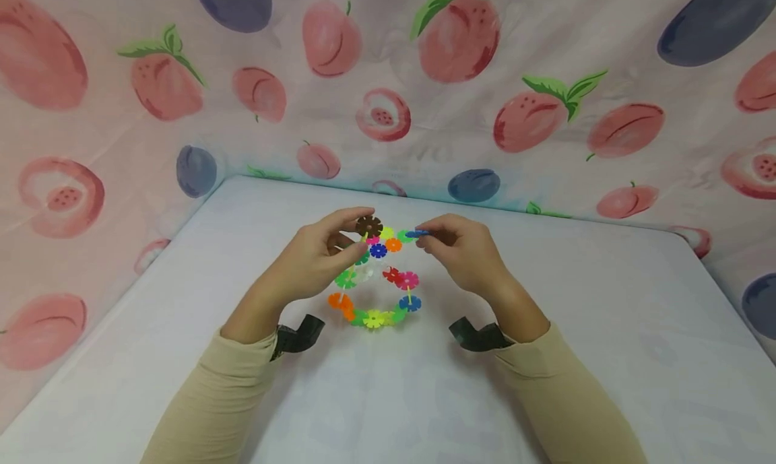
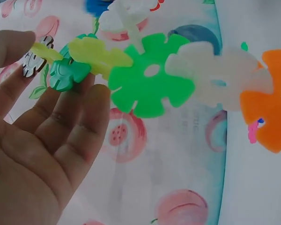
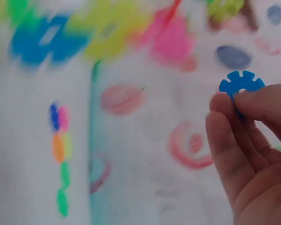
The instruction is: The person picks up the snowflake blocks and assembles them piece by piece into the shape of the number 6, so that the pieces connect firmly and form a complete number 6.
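Head view: both hands are raised above the white tabletop [image 1: 606, 329], meeting at the top of a ring [image 1: 376, 275] built from interlocked snowflake discs of many colours. The ring stands upright, its lower edge resting on the tabletop and its upper edge between the two hands.

Left hand [image 1: 315, 258]: fingers curled around the ring's upper left part, thumb and fingertips pinching near a brown disc [image 1: 368, 226] at the very top. In the left wrist view the fingers [image 2: 61, 126] lie behind a dark green disc [image 2: 65, 74] and a yellow disc [image 2: 96, 54]; next along the chain come a bright green disc [image 2: 147, 77], a whitish disc [image 2: 215, 72] and an orange disc [image 2: 271, 108].

Right hand [image 1: 463, 248]: thumb and forefinger pinch a single blue disc [image 1: 417, 234], held just beside the ring's upper right edge; whether it touches the ring cannot be told. In the right wrist view the blue disc [image 3: 241, 84] stands edge-up above the fingertips [image 3: 225, 117], with the ring blurred across the top of that view.

Both forearms wear beige sleeves [image 1: 564, 396], each with a dark wrist strap [image 1: 479, 336]. A fruit-print cloth [image 1: 545, 80] hangs behind and to both sides of the tabletop.
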A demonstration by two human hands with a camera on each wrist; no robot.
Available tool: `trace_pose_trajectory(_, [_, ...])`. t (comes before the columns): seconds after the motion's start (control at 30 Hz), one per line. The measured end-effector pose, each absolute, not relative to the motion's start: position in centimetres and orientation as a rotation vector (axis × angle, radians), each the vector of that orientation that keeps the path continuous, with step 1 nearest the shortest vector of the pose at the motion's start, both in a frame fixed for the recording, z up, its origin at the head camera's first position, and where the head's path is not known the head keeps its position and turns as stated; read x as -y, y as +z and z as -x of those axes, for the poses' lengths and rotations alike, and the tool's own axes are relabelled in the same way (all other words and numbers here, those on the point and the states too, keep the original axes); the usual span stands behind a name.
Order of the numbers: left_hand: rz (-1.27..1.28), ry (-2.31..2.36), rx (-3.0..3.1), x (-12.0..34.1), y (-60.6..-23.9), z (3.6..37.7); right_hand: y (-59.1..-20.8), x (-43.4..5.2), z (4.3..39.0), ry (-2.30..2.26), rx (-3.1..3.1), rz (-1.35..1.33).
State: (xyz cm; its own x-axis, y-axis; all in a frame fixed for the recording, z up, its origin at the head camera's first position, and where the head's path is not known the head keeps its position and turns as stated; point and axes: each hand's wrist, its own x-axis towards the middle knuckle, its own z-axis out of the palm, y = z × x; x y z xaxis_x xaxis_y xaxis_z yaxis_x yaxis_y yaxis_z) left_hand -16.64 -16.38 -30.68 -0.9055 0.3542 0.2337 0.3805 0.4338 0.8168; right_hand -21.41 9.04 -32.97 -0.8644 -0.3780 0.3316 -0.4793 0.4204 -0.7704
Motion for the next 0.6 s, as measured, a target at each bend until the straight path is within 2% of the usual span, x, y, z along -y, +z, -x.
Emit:
trace_pose_trajectory(0.23, [0.723,-1.498,2.52,15.5,-30.9,16.3,-31.5,-8.2,18.9,1.345,2.223,-1.056])
trace_pose_trajectory(0.43, [0.71,-1.478,2.483,14.7,-30.7,15.9,-31.3,-8.0,18.3,1.261,2.119,-1.1])
trace_pose_trajectory(0.6, [0.671,-1.434,2.503,14.5,-30.4,15.6,-31.0,-8.2,17.9,1.396,2.154,-1.113])
